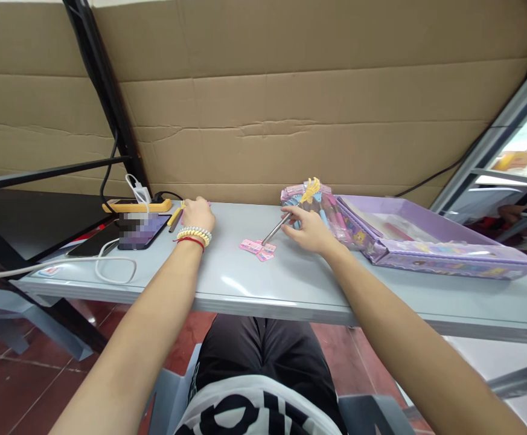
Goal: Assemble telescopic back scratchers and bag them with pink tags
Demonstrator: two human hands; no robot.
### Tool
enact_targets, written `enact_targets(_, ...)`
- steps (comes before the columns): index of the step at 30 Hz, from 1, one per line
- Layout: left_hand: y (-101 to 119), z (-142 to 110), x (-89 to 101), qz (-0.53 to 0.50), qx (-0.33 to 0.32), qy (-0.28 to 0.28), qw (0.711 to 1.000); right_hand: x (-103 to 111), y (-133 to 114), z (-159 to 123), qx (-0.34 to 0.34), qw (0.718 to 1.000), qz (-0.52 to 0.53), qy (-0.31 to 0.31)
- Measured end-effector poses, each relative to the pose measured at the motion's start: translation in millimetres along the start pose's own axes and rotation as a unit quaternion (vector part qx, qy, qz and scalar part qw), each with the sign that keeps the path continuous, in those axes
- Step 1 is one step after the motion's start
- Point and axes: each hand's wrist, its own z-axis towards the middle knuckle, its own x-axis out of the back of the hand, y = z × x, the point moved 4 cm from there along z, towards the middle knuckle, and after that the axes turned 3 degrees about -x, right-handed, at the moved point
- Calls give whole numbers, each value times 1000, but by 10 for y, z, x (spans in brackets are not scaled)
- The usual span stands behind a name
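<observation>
My right hand (307,231) is closed around a thin metal rod (274,232) that slants down to the left. A yellow hand-shaped head (311,190) shows beyond my fingers, in line with the rod. The rod's lower tip touches small pink printed paper pieces (252,246) on the table. Farther left, my left hand (198,215) rests near the table's back edge with its fingers curled down. Bits of pink show beside it, but what it grips is hidden. Yellow and dark pen-like sticks (175,217) lie just left of that hand.
A clear pack with pink and blue items (335,220) lies behind my right hand. Beside it is an open purple box (444,266). On the left are a phone (154,238), a yellow power strip (159,206) and a white cable (113,280). Cardboard (263,103) walls the back.
</observation>
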Motion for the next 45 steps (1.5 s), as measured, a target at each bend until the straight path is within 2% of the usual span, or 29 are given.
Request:
enact_targets(5, 104, -23, 104, -10, -35, 50, 998, 15, 6, 2, -11, 1000, 1, 24)
enact_targets(9, 172, 4, 111, -157, -76, 50, 983, 41, -4, -3, -15, 999, 9, 34)
enact_targets(12, 278, -15, 37, -285, -132, 3, 949, 87, -1, -4, -44, 997, 36, 58)
enact_targets(16, 476, -132, -100, -366, -227, -96, 897, 132, 0, -6, -56, 990, 97, 86)
enact_targets(21, 645, -288, -189, -411, -288, -191, 843, 93, -32, -12, -45, 991, 119, 44)
enact_targets(25, 674, -330, -197, -439, -294, -227, 818, 54, -76, -9, -13, 995, 102, 0)
enact_targets(28, 677, -367, -187, -446, -295, -254, 806, 53, -80, -2, -2, 994, 107, 4)
enact_targets(32, 747, -525, -189, -390, -331, -328, 794, 29, -95, -3, 5, 993, 117, 14)
enact_targets(34, 805, -613, -177, -357, -365, -334, 793, 4, -114, -9, 6, 992, 122, 11)
enact_targets(38, 887, -677, -153, -300, -406, -281, 816, -6, -131, -20, -19, 988, 154, 21)
enact_targets(42, 837, -567, -159, -268, -366, -216, 865, 59, -82, -9, -67, 980, 174, 70)
enact_targets(45, 749, -458, -155, -260, -323, -169, 894, 135, -6, 7, -105, 967, 190, 135)
